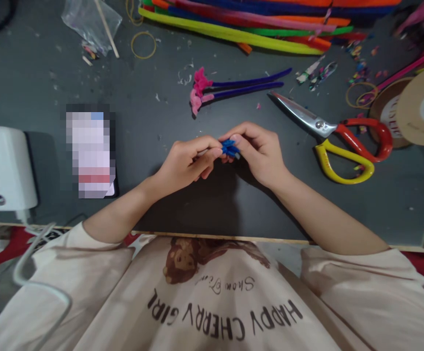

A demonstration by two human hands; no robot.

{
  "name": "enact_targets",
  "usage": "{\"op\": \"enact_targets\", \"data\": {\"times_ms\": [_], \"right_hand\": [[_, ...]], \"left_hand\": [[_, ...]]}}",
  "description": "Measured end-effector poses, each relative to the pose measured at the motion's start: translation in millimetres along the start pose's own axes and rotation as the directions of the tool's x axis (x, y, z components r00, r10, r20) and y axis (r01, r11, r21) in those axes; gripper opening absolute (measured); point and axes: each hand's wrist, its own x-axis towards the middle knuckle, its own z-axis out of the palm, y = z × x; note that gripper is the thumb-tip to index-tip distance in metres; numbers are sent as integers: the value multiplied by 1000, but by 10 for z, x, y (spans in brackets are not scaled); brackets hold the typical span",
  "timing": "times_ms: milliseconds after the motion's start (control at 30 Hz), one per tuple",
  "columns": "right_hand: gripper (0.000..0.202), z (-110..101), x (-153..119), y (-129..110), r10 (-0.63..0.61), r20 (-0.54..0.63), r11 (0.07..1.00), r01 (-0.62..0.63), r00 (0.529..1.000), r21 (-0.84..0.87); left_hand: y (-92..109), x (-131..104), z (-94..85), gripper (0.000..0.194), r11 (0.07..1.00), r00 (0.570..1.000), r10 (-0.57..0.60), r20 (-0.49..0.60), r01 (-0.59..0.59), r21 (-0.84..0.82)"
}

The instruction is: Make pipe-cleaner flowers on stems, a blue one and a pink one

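A small folded piece of blue pipe cleaner [230, 148] is pinched between both hands above the middle of the dark grey table [44, 83]. My left hand [188, 163] grips its left end with fingertips curled. From the right, my right hand [258, 151] closes thumb and fingers on the other end. Just beyond the hands lie two finished pieces, pink pipe-cleaner flowers on purple stems [226, 90].
Scissors [339, 139] with red and yellow handles lie to the right. Long coloured pipe cleaners [256, 24] are piled at the far edge. Tape rolls [416, 107] sit far right, rubber bands [143, 45] and a plastic bag [91, 22] far left, a phone [91, 153] and white device [3, 168] at left.
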Motion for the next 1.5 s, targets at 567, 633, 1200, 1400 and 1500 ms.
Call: {"op": "enact_targets", "data": {"times_ms": [567,633,1200,1400,1500], "right_hand": [[41,0,-15,68,-18,5,997,17,1000,77],[39,-1,-15,66,-18,-4,998,18,1000,64],[20,30,-38,34,-38,1,996,38,999,77],[20,21,-15,38,-41,-14,993,43,999,107],[27,20,-6,37,4,-20,995,-2,1000,96]], "left_hand": [[-5,34,22,24,989,986,-117,-118,105,-103],[-34,20,30,19,990,983,-121,-140,108,-96],[-23,-9,-5,29,987,988,64,-141,-41,156],[-21,-10,-21,27,987,993,74,-96,-59,149],[-18,-7,-20,25,992,994,71,-86,-61,111]]}}
